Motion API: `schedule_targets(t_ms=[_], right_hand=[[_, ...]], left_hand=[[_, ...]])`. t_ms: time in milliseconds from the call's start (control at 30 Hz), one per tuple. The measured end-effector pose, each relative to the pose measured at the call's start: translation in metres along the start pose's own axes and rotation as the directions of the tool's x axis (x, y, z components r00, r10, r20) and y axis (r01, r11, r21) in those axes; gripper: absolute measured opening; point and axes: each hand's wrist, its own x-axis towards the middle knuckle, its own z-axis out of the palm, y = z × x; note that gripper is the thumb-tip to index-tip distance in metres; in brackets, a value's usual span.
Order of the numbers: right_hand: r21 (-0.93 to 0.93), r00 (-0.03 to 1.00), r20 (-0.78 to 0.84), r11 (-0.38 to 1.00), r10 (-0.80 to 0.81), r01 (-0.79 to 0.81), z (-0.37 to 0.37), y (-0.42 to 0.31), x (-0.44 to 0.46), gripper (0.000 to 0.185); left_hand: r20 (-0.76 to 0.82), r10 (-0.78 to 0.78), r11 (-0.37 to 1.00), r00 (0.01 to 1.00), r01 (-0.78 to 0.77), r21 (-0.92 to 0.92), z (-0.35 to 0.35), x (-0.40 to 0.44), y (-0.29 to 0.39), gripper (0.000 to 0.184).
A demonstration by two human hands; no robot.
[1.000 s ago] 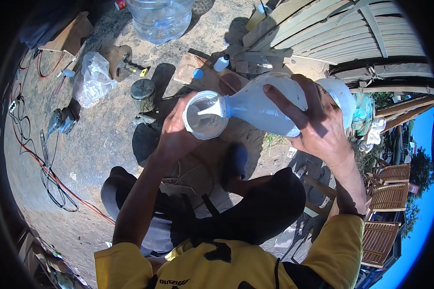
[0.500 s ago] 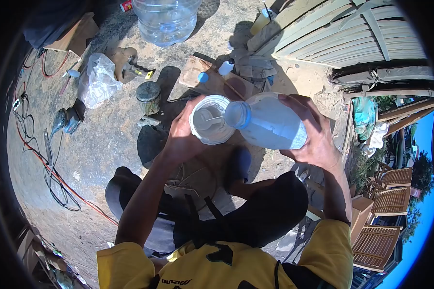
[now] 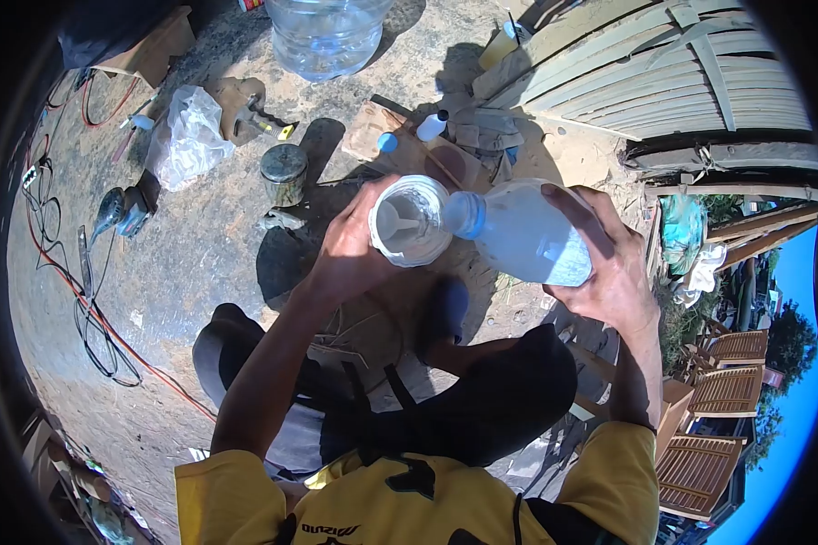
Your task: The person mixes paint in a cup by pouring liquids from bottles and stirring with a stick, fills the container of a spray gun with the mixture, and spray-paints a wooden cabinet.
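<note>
My left hand (image 3: 359,238) is wrapped around the side of a white plastic tub (image 3: 378,238), its open top facing me. Some pale material shows inside, but I cannot tell what it is. In my right hand (image 3: 613,263) is a translucent plastic bottle (image 3: 527,227) with pale contents, gripped near its base. The bottle lies tilted to the left, its neck (image 3: 464,215) at the tub's right rim. Whether the two touch is unclear. Beyond my hands, a small white bottle with a black cap (image 3: 433,125) and a blue cap (image 3: 387,143) rest by a board (image 3: 364,132).
A large clear water jug (image 3: 325,41) stands at the top. Left of me are a rusty can (image 3: 284,171), a hammer-like tool (image 3: 268,124), a plastic bag (image 3: 189,141), a power sander (image 3: 134,218) and cables (image 3: 91,313). Slatted wood (image 3: 636,73) and folding chairs (image 3: 727,391) lie right.
The tub and bottle have shifted slightly right in view, still mouth to rim. A thin white strand at the bottle's mouth shows less clearly now. The background has shifted slightly with my head.
</note>
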Motion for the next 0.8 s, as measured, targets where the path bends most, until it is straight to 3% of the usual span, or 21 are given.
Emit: schedule_targets(t_ms=[67, 233, 300, 800], right_hand=[[-0.165, 0.996, 0.08, 0.985, -0.037, 0.05, -0.006, -0.01, 0.004, 0.1], [-0.215, 0.992, 0.11, 0.974, -0.055, 0.078, -0.006, -0.015, 0.011, 0.107], [-0.252, 0.99, 0.117, 0.962, -0.077, 0.104, -0.007, -0.015, 0.012, 0.108], [-0.23, 0.991, 0.117, 0.969, -0.065, 0.091, -0.001, -0.022, 0.018, 0.108]], left_hand=[[0.004, -0.022, 1.0, 1.0, 0.022, -0.018, 0.002, -0.001, -0.002, 0.083], [0.018, -0.064, 0.998, 0.998, 0.064, -0.026, 0.001, -0.001, 0.0, 0.084], [0.012, -0.005, 1.0, 1.0, 0.005, -0.018, 0.0, 0.0, 0.0, 0.086], [0.024, -0.003, 1.0, 1.0, 0.003, -0.027, -0.006, -0.003, -0.004, 0.086]])
